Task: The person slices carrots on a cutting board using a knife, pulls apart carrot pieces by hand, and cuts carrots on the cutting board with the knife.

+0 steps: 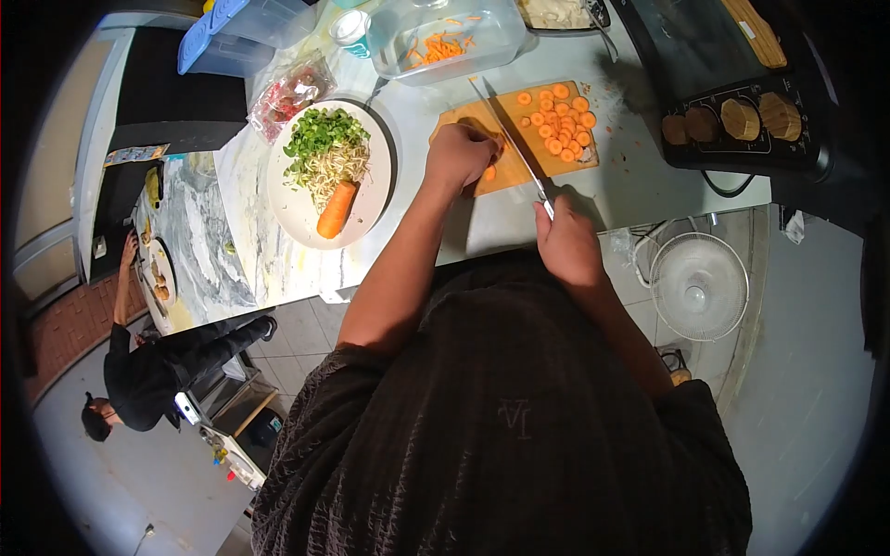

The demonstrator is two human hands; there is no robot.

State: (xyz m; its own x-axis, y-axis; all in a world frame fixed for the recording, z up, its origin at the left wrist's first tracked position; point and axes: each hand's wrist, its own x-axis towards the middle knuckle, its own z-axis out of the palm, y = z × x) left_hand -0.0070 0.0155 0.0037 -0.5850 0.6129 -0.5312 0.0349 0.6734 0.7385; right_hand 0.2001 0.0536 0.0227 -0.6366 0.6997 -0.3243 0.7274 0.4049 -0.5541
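My right hand (567, 243) is wrapped round the handle of a long knife (515, 139), whose blade slants up and left across the wooden cutting board (491, 104). Beside the blade, my left hand (459, 156) is closed on a carrot (501, 143), mostly hidden under the fingers. A loose carrot slice (489, 173) lies just below those fingers. Right of the knife, several round carrot slices (562, 122) are heaped on the board. To the left, a white plate (283, 208) carries chopped greens (324, 132), bean sprouts (315, 178) and a whole peeled carrot (336, 211).
Behind the board stands a clear plastic container (394, 57) with carrot strips. A plastic bag (292, 93) and a cup (350, 32) are near the plate. A black appliance with wooden knobs (742, 120) is at right. Another person (148, 380) works at far left.
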